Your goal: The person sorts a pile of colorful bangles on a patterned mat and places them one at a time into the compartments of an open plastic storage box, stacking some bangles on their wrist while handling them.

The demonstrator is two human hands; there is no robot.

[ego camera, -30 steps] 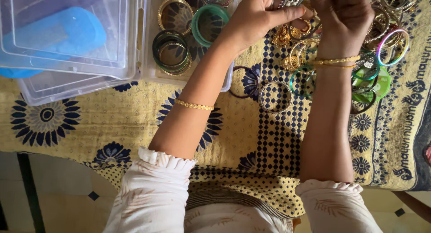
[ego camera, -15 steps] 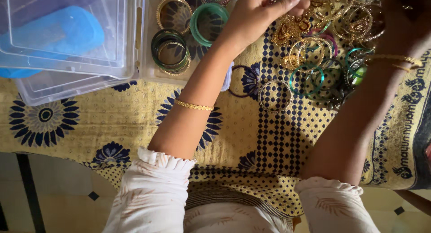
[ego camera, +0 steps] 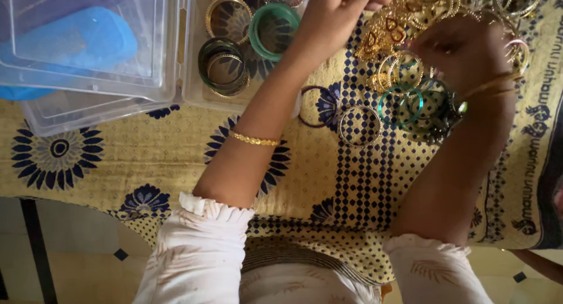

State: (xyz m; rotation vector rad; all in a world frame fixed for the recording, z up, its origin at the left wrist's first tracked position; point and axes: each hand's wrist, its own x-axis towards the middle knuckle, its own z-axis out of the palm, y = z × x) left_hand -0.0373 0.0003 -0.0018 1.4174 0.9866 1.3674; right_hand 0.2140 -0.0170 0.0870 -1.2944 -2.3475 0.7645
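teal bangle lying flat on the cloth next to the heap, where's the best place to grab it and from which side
Pinch the rim of the teal bangle at its near-left arc, coming from above on the side toward the person. It lies flat on the patterned cloth, that arc is bare, and its far-right side runs into the bangle heap beneath the right hand.

clear plastic boxes (ego camera: 88,99), blue lid (ego camera: 70,43), patterned cloth (ego camera: 146,157)

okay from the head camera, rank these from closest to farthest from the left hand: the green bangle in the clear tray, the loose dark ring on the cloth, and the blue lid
From the left hand:
1. Green bangle, just to the hand's left, in the clear tray.
2. Loose dark ring, below the hand on the patterned cloth, beside the forearm.
3. Blue lid, far left, under the stacked clear containers.
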